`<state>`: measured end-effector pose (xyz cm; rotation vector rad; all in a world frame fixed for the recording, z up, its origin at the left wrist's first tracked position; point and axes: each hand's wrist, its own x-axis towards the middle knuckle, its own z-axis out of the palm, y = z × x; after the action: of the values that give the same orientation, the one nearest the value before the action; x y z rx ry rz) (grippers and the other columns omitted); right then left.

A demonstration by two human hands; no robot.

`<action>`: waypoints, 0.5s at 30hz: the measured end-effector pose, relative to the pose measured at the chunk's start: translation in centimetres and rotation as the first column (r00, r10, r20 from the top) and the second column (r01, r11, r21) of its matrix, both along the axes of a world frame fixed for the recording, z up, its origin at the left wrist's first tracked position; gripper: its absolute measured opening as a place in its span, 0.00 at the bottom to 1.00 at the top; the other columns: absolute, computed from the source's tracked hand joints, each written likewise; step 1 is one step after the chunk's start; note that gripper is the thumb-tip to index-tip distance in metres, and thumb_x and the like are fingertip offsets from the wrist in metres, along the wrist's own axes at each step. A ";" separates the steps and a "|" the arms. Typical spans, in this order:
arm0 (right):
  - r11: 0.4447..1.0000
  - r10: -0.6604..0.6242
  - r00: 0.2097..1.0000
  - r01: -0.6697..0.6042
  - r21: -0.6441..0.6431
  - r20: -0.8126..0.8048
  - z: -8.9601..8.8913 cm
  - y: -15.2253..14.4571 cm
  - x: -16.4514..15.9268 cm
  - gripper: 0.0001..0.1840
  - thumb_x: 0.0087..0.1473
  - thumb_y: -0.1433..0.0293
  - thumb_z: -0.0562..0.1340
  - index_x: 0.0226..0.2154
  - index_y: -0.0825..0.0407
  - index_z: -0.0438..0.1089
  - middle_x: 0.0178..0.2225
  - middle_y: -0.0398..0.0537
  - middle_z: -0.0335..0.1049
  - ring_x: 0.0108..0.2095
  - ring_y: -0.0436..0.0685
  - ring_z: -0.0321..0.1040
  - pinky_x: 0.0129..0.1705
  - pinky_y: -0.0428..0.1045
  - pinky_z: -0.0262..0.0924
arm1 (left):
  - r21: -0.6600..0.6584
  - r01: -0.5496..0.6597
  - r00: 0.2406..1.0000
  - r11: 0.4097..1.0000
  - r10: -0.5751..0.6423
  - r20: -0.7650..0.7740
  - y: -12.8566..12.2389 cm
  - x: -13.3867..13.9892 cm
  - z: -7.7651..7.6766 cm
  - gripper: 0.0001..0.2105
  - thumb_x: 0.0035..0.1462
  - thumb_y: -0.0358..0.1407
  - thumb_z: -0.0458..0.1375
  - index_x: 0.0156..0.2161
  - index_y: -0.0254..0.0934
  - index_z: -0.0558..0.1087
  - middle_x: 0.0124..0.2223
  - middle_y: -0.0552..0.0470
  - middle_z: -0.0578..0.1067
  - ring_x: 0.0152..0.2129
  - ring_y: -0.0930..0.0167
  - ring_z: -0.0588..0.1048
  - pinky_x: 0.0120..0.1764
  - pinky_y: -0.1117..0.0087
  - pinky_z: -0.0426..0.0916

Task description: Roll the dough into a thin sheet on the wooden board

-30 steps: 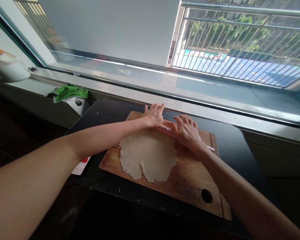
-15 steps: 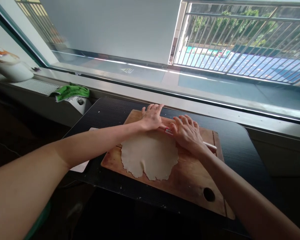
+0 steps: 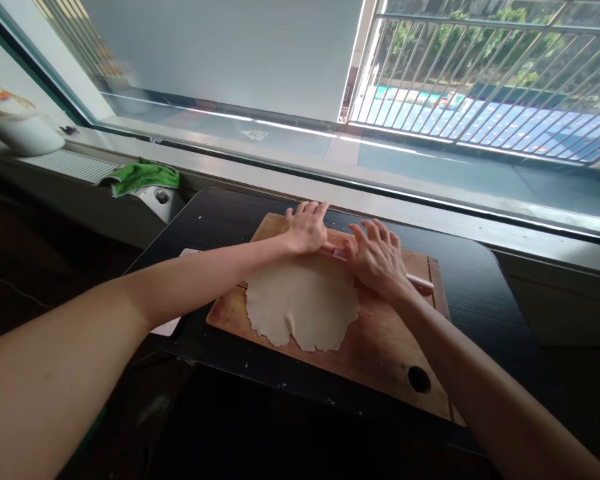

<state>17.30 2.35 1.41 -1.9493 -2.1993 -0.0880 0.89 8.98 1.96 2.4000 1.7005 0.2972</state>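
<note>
A thin sheet of rolled-out dough [image 3: 303, 303] with a ragged near edge lies on a wooden cutting board [image 3: 380, 353]. Across its far part runs a slim rolling pin [image 3: 420, 281] with a small red-and-white label near the middle. My left hand [image 3: 307, 228] presses its palm on the left part of the pin, fingers stretched out away from me. The palm of my right hand [image 3: 379, 259] rests on the pin right of the label, its fingers spread and raised a little. Both hands and the left forearm hide parts of the pin and dough.
The board rests on a black table [image 3: 220, 220] against a window sill [image 3: 260, 172]. A pale flat object [image 3: 167, 325] is partly under my left forearm. A green cloth [image 3: 145, 177] and a white pot [image 3: 25, 130] are at the left. The board has a round hole [image 3: 419, 379].
The view has shifted slightly. Both hands and the rolling pin have moved a little away from me, and its label has turned. The right fingers are raised more.
</note>
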 end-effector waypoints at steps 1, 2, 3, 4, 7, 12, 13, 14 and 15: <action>1.000 -0.023 1.000 0.023 0.008 -0.008 0.2 0.7 0.1 0.28 0.66 0.57 0.47 0.61 0.51 0.64 0.66 0.59 0.58 0.68 0.68 0.46 0.65 0.68 0.46 | -0.008 -0.021 1.000 1.000 0.021 -0.012 0.4 0.3 0.2 0.30 0.63 0.34 0.44 0.70 0.39 0.53 0.69 0.44 0.60 0.66 0.59 0.56 0.65 0.46 0.53; 0.998 -0.060 0.998 0.060 -0.004 -0.020 0.4 1.4 0.2 0.28 0.66 0.57 0.48 0.62 0.52 0.63 0.66 0.60 0.57 0.68 0.69 0.46 0.65 0.68 0.46 | -0.017 -0.042 0.999 0.999 0.042 -0.029 1.0 0.7 0.4 0.31 0.63 0.33 0.45 0.71 0.38 0.52 0.70 0.43 0.59 0.67 0.59 0.55 0.66 0.46 0.51; 0.995 -0.101 0.994 0.100 -0.027 -0.032 0.6 2.2 0.3 0.29 0.65 0.57 0.48 0.62 0.52 0.62 0.66 0.60 0.57 0.68 0.69 0.46 0.64 0.68 0.47 | -0.023 -0.055 0.997 0.998 0.054 -0.048 1.5 1.1 0.7 0.32 0.62 0.33 0.45 0.71 0.36 0.51 0.70 0.42 0.58 0.67 0.59 0.54 0.66 0.46 0.49; 0.989 -0.137 0.990 0.135 -0.053 -0.041 0.7 2.7 0.3 0.30 0.65 0.57 0.48 0.63 0.53 0.62 0.66 0.61 0.57 0.67 0.69 0.47 0.64 0.68 0.48 | -0.021 -0.057 0.996 0.998 0.055 -0.065 2.0 1.4 0.9 0.33 0.62 0.32 0.46 0.72 0.34 0.50 0.71 0.41 0.57 0.68 0.59 0.52 0.67 0.47 0.47; 0.982 -0.150 0.988 0.144 -0.121 -0.042 0.6 1.9 -0.1 0.31 0.66 0.56 0.46 0.64 0.52 0.60 0.66 0.60 0.58 0.66 0.69 0.50 0.62 0.67 0.51 | -0.008 -0.006 0.996 1.000 0.005 -0.084 1.9 1.1 1.1 0.33 0.62 0.34 0.48 0.72 0.35 0.50 0.72 0.41 0.54 0.69 0.59 0.49 0.68 0.47 0.43; 0.999 -0.026 0.999 0.025 -0.024 -0.038 -0.5 -0.6 -0.6 0.29 0.66 0.55 0.45 0.62 0.49 0.64 0.67 0.58 0.56 0.67 0.69 0.47 0.64 0.69 0.47 | -0.061 0.118 0.983 0.991 -0.125 -0.136 0.4 -0.2 0.7 0.35 0.62 0.41 0.52 0.72 0.38 0.51 0.73 0.41 0.50 0.71 0.55 0.44 0.67 0.41 0.40; 0.999 -0.044 0.998 0.043 -0.019 -0.051 -0.4 -0.1 -0.5 0.29 0.66 0.56 0.46 0.62 0.50 0.63 0.67 0.59 0.55 0.68 0.69 0.46 0.64 0.69 0.46 | -0.050 0.123 0.979 0.991 -0.130 -0.160 0.8 0.0 0.8 0.35 0.61 0.39 0.53 0.72 0.38 0.51 0.74 0.41 0.49 0.71 0.54 0.43 0.67 0.40 0.38; 0.997 -0.078 0.995 0.076 -0.033 -0.068 -0.3 0.7 -0.3 0.29 0.65 0.57 0.47 0.62 0.50 0.63 0.67 0.60 0.55 0.67 0.69 0.46 0.63 0.70 0.46 | -0.030 0.125 0.974 0.992 -0.128 -0.186 1.3 0.5 1.0 0.35 0.60 0.37 0.53 0.72 0.37 0.51 0.74 0.41 0.48 0.71 0.55 0.41 0.67 0.41 0.36; 0.992 -0.118 0.989 0.113 -0.059 -0.085 -0.1 1.5 -0.1 0.29 0.64 0.57 0.48 0.62 0.51 0.63 0.67 0.61 0.55 0.67 0.70 0.47 0.63 0.70 0.47 | -0.009 0.123 0.971 0.992 -0.122 -0.207 2.0 1.1 1.2 0.35 0.60 0.35 0.52 0.72 0.36 0.51 0.74 0.42 0.48 0.71 0.56 0.41 0.68 0.42 0.35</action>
<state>17.23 3.88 1.27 -2.0669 -2.0535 0.0400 1.96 10.99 3.14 2.6044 1.6219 0.0319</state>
